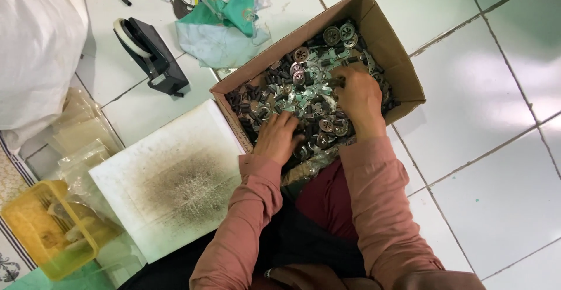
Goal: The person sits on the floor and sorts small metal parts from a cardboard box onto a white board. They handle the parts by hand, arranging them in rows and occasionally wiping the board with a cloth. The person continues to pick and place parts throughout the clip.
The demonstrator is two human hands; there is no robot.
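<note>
There, both hands were buried in small metal parts (310, 85) filling a cardboard box (390, 39) on the tiled floor. The right hand (357, 96) curled its grip into the pile, pinching parts I could not make out; the left hand (278, 137) lay fingers-down at the near edge, its grip hidden. A stained white board (175, 179) lay just left.

Both hands, left hand (279, 136) and right hand (357, 97), dig into metal parts (304, 82) filling a cardboard box (397, 56).
</note>
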